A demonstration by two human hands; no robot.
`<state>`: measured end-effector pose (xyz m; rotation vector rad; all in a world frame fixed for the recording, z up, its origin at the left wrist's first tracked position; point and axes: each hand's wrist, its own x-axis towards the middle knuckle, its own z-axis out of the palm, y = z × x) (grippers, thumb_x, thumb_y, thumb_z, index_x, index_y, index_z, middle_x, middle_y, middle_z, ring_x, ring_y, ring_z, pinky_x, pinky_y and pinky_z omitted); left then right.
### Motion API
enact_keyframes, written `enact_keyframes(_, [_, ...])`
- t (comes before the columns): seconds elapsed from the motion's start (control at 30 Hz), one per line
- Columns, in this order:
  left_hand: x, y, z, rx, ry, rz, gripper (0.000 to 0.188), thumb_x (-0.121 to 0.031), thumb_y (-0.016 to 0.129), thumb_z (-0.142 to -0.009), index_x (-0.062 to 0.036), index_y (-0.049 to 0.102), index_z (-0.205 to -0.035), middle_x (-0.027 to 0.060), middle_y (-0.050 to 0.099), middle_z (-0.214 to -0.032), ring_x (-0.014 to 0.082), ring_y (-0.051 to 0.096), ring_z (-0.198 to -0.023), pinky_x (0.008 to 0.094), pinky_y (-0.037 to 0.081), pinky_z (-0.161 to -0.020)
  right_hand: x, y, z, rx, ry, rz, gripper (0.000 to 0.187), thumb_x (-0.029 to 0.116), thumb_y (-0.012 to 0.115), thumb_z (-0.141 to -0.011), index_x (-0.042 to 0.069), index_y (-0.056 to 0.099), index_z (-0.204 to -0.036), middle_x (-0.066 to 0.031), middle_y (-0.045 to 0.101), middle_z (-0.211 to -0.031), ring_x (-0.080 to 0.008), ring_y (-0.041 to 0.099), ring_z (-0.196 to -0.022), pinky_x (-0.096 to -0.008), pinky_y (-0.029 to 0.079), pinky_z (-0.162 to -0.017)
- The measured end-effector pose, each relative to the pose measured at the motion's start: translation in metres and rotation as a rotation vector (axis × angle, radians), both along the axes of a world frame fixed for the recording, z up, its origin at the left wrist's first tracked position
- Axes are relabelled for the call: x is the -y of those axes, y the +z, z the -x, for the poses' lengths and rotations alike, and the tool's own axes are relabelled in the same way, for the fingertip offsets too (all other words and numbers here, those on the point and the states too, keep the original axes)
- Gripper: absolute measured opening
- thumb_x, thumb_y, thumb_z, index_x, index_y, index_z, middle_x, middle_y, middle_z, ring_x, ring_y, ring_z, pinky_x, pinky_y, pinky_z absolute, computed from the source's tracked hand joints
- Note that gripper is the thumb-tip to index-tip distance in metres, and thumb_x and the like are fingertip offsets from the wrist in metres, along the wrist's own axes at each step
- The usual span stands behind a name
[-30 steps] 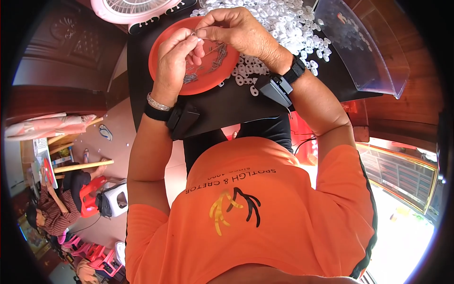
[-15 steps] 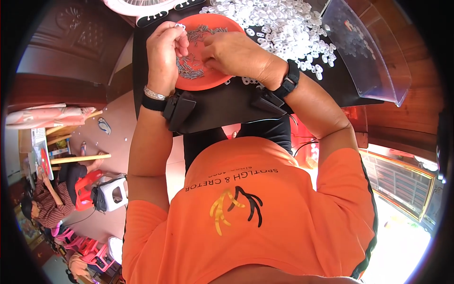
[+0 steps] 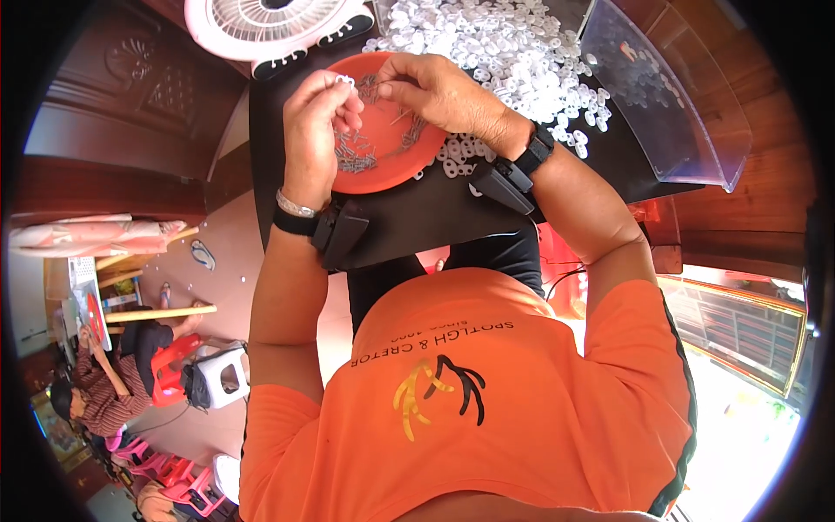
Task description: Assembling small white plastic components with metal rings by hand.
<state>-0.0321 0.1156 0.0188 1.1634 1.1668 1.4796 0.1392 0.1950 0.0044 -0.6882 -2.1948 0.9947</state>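
A round orange-red plate (image 3: 391, 170) holds many small grey metal pieces (image 3: 355, 163) that look like screws or pins. Above its left side, my left hand (image 3: 310, 130) pinches a small white plastic piece (image 3: 345, 80) with holes between thumb and forefinger. My right hand (image 3: 444, 94) hovers over the plate's far right part, thumb and forefinger together close to that piece. Whatever the right fingertips hold is too small to make out. Beyond the right hand spreads a heap of similar white oval pieces (image 3: 513, 65); a few more lie beside the plate.
A white fan (image 3: 274, 26) stands at the table's far left corner. At the right is a clear plastic bin (image 3: 670, 113). The dark table (image 3: 417, 222) ends just before my body. Far left, another person (image 3: 113, 378) sits near stools.
My right hand has risen from the metal pieces in the plate and moved away from me, towards the white piece in my left hand. The whole view has shifted slightly.
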Motion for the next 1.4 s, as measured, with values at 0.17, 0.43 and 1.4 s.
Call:
enact_keyframes(0.17, [-0.001,-0.002,0.000,-0.092,-0.078,-0.035,0.016,-0.017,0.054,-0.086,-0.0019,0.060,-0.082,0.0033,0.061,-0.078,0.0093,0.056,-0.068,0.0223,0.039,-0.059,0.004,0.000,0.002,-0.116,0.008,0.047,0.019,0.019,0.056,-0.091,0.001,0.060,-0.093,-0.0106,0.062,-0.078,-0.0242,0.061,-0.074,-0.0344,0.048,-0.070])
enact_keyframes(0.43, [0.001,0.002,-0.004,-0.271,-0.169,-0.039,0.016,-0.013,0.051,-0.088,0.0003,0.060,-0.083,0.0025,0.058,-0.081,0.0099,0.054,-0.070,0.0229,0.039,-0.064,0.011,0.006,0.001,-0.019,-0.034,-0.072,0.022,0.021,0.053,-0.094,0.000,0.057,-0.098,-0.0126,0.063,-0.080,-0.0255,0.062,-0.076,-0.0341,0.048,-0.069])
enact_keyframes(1.4, [0.000,0.002,0.005,0.060,-0.301,0.007,0.019,-0.018,0.048,-0.090,-0.0021,0.055,-0.083,0.0071,0.059,-0.078,0.0134,0.055,-0.067,0.0246,0.043,-0.063,0.011,0.009,0.000,-0.143,-0.010,-0.080,0.010,0.013,0.063,-0.082,0.004,0.062,-0.087,-0.0125,0.065,-0.078,-0.0287,0.065,-0.076,-0.0356,0.051,-0.068])
